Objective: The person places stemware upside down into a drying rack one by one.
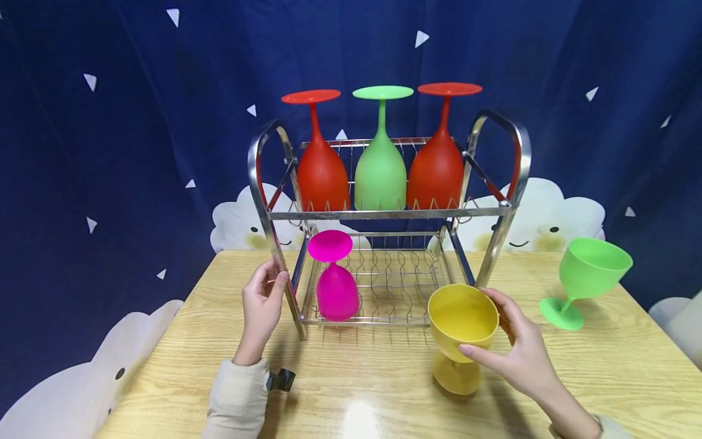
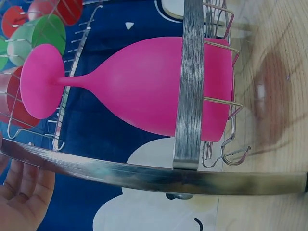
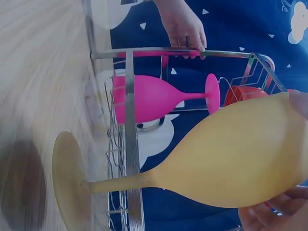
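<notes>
Goblet point(image 1: 460, 329), yellow: clamped in right fingers point(image 1: 507, 306) | left fingers point(image 1: 264, 272) clamped on rack point(image 1: 384, 214) | curtain lettering point(image 3: 285, 6): "be"

- We see a pale wood-grained table point(image 1: 395, 372) carrying a two-tier silver metal wire rack point(image 1: 389, 214).
- To the rack's right, we find a light-green, wide-bowled, stemmed goblet point(image 1: 589, 271) standing upright on the tabletop.
- On the upper tier, we count three upside-down matte stemmed goblets: red point(image 1: 323, 177) at left, light green point(image 1: 381, 177) between, red point(image 1: 437, 177) at right.
- On the lower tier, we see one upside-down magenta stemmed goblet point(image 1: 337, 292), towards the left.
</notes>
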Demonstrator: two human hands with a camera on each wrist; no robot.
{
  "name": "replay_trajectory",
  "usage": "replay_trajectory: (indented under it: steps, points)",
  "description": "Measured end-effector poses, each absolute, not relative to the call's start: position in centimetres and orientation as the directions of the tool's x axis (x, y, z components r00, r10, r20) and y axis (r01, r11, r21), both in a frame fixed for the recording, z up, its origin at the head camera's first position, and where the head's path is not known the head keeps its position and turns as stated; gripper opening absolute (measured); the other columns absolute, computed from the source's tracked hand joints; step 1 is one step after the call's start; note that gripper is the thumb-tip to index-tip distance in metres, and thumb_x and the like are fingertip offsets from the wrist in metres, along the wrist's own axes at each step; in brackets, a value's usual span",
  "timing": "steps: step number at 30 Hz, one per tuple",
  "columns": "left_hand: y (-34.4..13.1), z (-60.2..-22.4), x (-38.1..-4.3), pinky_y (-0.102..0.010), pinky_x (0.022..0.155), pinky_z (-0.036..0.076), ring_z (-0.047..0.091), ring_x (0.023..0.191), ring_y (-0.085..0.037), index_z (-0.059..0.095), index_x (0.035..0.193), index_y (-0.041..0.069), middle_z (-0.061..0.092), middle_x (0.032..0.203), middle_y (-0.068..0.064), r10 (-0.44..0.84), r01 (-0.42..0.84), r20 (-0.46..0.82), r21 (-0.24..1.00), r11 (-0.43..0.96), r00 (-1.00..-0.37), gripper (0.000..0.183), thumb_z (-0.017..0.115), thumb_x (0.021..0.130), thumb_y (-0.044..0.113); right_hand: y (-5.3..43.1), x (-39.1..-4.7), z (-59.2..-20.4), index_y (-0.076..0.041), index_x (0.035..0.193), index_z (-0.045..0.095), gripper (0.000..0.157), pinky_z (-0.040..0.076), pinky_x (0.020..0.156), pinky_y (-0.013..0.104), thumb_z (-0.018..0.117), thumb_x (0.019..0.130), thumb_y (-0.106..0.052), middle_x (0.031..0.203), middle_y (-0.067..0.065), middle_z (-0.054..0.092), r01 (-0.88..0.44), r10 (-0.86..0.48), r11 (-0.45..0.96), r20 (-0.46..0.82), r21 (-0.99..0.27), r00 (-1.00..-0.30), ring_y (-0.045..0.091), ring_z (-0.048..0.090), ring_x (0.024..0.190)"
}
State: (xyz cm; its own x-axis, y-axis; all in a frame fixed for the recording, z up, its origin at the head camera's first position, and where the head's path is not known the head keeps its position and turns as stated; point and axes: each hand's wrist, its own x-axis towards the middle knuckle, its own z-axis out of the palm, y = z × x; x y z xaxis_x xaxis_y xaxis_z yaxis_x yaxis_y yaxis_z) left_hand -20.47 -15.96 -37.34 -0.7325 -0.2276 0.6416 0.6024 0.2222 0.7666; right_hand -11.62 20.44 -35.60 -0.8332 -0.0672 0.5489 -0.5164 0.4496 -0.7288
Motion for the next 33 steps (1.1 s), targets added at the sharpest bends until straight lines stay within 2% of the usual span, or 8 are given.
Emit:
replay_trajectory:
  steps: [4, 8, 12, 15, 19, 25, 29, 33]
  points:
    - [-15.9, -37.2, -20.1, -0.014, 0.068, 0.047, 0.056, 0.082, -0.008, 0.054, 0.109, -0.012, 0.059, 0.088, -0.011, -0.224, 0.602, 0.649, 0.759, 0.246, -0.727, 0.026, 0.058, 0.084, -0.008, 19.9, -11.8, -35.7, -0.001, 0.128, 0.043, 0.084, 0.03, 0.094, 0.008, 0.083, 0.055, 0.003, 0.123, 0.003, 0.051, -0.527, -0.092, 0.444, 0.549, -0.725, -0.831, -0.001, 0.045, 0.111]
    - [-15.8, -36.8, -19.4, -0.018, 0.075, 0.047, 0.054, 0.09, -0.018, 0.052, 0.113, -0.011, 0.056, 0.098, -0.022, -0.247, 0.637, 0.732, 0.677, 0.37, -0.635, 0.037, 0.062, 0.078, -0.012, 19.3, -12.0, -35.8, -0.002, 0.128, 0.044, 0.086, 0.034, 0.091, 0.009, 0.085, 0.053, 0.0, 0.12, 0.015, 0.054, -0.546, -0.118, 0.442, 0.557, -0.712, -0.822, 0.001, 0.048, 0.107]
    - [-15.2, -35.7, -18.1, -0.018, 0.072, 0.047, 0.053, 0.086, -0.024, 0.056, 0.104, -0.012, 0.055, 0.092, -0.02, -0.246, 0.687, 0.821, 0.567, 0.455, -0.515, 0.033, 0.063, 0.073, -0.015, 18.7, -12.2, -35.9, -0.005, 0.128, 0.046, 0.087, 0.039, 0.085, 0.013, 0.087, 0.051, -0.007, 0.113, 0.01, 0.058, -0.554, -0.152, 0.476, 0.557, -0.683, -0.817, 0.008, 0.054, 0.095]
    - [-14.3, -35.0, -17.2, -0.016, 0.067, 0.048, 0.054, 0.08, -0.022, 0.058, 0.101, -0.01, 0.057, 0.086, -0.016, -0.155, 0.755, 0.859, 0.505, 0.417, -0.489, 0.031, 0.064, 0.071, -0.015, 18.2, -12.3, -35.9, -0.005, 0.127, 0.047, 0.088, 0.042, 0.081, 0.021, 0.088, 0.05, -0.014, 0.111, 0.005, 0.06, -0.557, -0.181, 0.52, 0.554, -0.647, -0.812, 0.012, 0.055, 0.091]
    - [-12.7, -34.7, -16.2, -0.023, 0.062, 0.052, 0.057, 0.079, -0.016, 0.058, 0.107, -0.004, 0.059, 0.09, -0.012, 0.026, 0.775, 0.82, 0.528, 0.348, -0.571, 0.037, 0.068, 0.072, -0.006, 17.4, -12.5, -35.9, -0.004, 0.125, 0.048, 0.088, 0.044, 0.078, 0.029, 0.089, 0.049, -0.019, 0.109, 0.005, 0.06, -0.589, -0.228, 0.546, 0.571, -0.596, -0.789, 0.016, 0.054, 0.091]
    - [-9.8, -34.5, -15.4, -0.03, 0.068, 0.053, 0.057, 0.092, -0.019, 0.054, 0.121, 0.006, 0.059, 0.107, -0.005, 0.246, 0.661, 0.615, 0.671, 0.336, -0.75, 0.051, 0.072, 0.075, 0.017, 16.3, -12.8, -35.6, -0.004, 0.124, 0.048, 0.087, 0.048, 0.073, 0.032, 0.088, 0.049, -0.025, 0.112, 0.004, 0.059, -0.641, -0.303, 0.556, 0.588, -0.53, -0.75, 0.018, 0.054, 0.094]
    - [-8.2, -34.3, -15.0, -0.03, 0.075, 0.05, 0.053, 0.096, -0.016, 0.048, 0.128, 0.009, 0.055, 0.115, -0.001, 0.361, 0.62, 0.506, 0.681, 0.39, -0.783, 0.064, 0.073, 0.073, 0.029, 15.7, -12.9, -35.6, -0.005, 0.124, 0.048, 0.087, 0.051, 0.074, 0.036, 0.087, 0.05, -0.029, 0.117, 0.006, 0.057, -0.656, -0.342, 0.57, 0.583, -0.495, -0.737, 0.02, 0.055, 0.097]
    - [-6.8, -34.2, -14.7, -0.028, 0.073, 0.048, 0.051, 0.095, -0.015, 0.047, 0.13, 0.009, 0.053, 0.118, -0.002, 0.43, 0.589, 0.415, 0.666, 0.457, -0.802, 0.07, 0.071, 0.072, 0.041, 15.1, -13.0, -35.7, -0.004, 0.122, 0.049, 0.084, 0.05, 0.076, 0.042, 0.086, 0.051, -0.03, 0.118, 0.007, 0.056, -0.675, -0.373, 0.596, 0.594, -0.436, -0.713, 0.021, 0.053, 0.101]
